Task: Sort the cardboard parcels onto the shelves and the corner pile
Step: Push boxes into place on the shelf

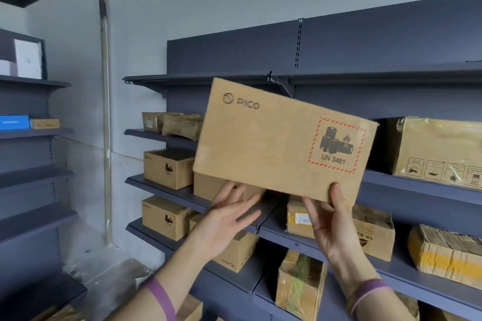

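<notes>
The left hand [229,219] reaches up with fingers straight and spread, its fingertips at the lower left edge of the PICO box [284,141]. It wraps around nothing, and whether it bears any of the weight is hard to tell.

Far left, a side rack [34,133] holds white boxes [27,60] and a blue box [14,122]. On the left end of the main shelving [417,185] sit two smaller PICO cartons [168,168], one a shelf above the other. The PICO box hangs in the air in front of these shelves, tilted with its right end lower, and shows a red-hatched battery label marked UN 3481. The right hand [331,227] pinches its lower right corner, thumb on the front face and fingers hidden behind. Further right stand a large taped carton [438,148] and, lower, a yellow-taped parcel [443,253].

The step in hand looks like carrying one parcel to its slot, with placement not yet done. Next, the box probably needs levelling and a flat support underneath, then sliding onto a shelf, likely beside the matching cartons, without knocking them back.
</notes>
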